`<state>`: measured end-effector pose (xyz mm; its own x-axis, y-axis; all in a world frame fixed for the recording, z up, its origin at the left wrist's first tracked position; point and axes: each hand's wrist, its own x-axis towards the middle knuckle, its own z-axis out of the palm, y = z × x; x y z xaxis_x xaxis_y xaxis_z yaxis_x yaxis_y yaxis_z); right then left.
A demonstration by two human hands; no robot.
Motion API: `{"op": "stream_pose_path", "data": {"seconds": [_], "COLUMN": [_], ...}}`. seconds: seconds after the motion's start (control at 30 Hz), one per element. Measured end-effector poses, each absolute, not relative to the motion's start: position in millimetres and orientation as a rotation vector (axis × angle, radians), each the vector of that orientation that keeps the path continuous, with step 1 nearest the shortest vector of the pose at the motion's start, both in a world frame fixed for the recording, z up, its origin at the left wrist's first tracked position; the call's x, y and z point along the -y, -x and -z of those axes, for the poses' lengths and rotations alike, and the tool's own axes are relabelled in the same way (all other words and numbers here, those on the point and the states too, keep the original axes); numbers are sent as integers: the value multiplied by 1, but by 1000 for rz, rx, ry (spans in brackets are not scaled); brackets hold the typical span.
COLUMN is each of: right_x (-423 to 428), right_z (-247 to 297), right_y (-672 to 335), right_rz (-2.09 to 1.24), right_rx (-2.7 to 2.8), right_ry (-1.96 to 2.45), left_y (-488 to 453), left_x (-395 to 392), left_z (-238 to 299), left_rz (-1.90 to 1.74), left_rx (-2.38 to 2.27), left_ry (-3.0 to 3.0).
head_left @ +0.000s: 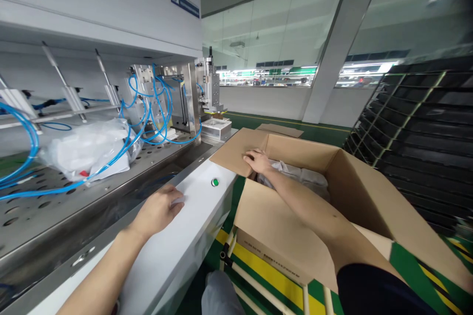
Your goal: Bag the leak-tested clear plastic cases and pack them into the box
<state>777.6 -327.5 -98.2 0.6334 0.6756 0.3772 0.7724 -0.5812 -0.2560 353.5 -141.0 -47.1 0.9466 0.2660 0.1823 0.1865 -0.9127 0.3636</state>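
My left hand (159,210) rests on the white front ledge of the machine (192,192), fingers curled over a small pale object (178,201) that I cannot identify. A green button (215,182) sits on the ledge a little beyond it. My right hand (257,161) reaches across into an open cardboard box (273,221), fingers bent down on the edge of the box's left flap (236,155). Crumpled clear plastic bags (303,177) lie inside the box just past that hand.
The machine's perforated metal deck (44,192) carries blue air hoses (151,123), a plastic bag of white parts (88,150) and a metal press fixture (212,93). Stacked black trays (417,128) stand to the right. The box rests on a white tube frame (254,285) over green floor.
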Motion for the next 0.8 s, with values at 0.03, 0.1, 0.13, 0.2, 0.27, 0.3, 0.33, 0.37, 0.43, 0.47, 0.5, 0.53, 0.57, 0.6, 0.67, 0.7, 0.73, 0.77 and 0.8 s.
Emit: {"op": "stream_pose_path", "data": {"seconds": [0.03,0.1,0.13,0.2,0.27,0.3,0.33,0.37,0.43,0.47,0.5,0.53,0.57,0.6,0.67,0.7,0.73,0.77,0.8], "right_x": [327,327,327,327,327,327,327,327,328,328,328,328,328,328,328,327,327,327,327], "right_z": [98,98,98,98,98,98,98,97,96,96,96,95,95,95,95,95,96,96,97], "right_y": [-778,-778,-778,-778,-778,-778,-777,-777,-776,-776,-776,-775,-775,-775,-775,-775,-775,-775,-776], "right_rz": [337,344,347,347,340,336,332,330,331,334,337,340,340,339,336,337,340,342,344], "right_rx": [1148,1154,1156,1154,1149,1144,1142,1144,1153,1157,1161,1162,1161,1161,1162,1160,1156,1153,1148], "right_ry": [2462,2459,2457,2455,2455,2457,2459,2460,2461,2460,2460,2459,2460,2462,2463,2463,2462,2461,2459], "left_y": [-353,-353,-353,-353,-353,-353,-353,-354,-354,-354,-354,-353,-353,-353,-353,-354,-354,-354,-354], "left_x": [141,141,141,141,141,141,141,141,142,142,142,142,142,142,142,142,141,141,141], "left_z": [47,47,47,47,47,47,47,46,46,45,45,45,45,45,46,46,47,47,47], "left_rz": [-322,-314,-309,-299,-292,-289,-285,-279,-271,-269,-269,-271,-276,-281,-289,-290,-288,-285,-282], "left_rx": [-334,-338,-339,-339,-340,-342,-346,-351,-360,-360,-356,-351,-346,-342,-342,-345,-348,-351,-355], "left_ry": [-2757,-2762,-2762,-2763,-2759,-2756,-2752,-2748,-2740,-2737,-2734,-2732,-2731,-2732,-2736,-2735,-2732,-2729,-2728]}}
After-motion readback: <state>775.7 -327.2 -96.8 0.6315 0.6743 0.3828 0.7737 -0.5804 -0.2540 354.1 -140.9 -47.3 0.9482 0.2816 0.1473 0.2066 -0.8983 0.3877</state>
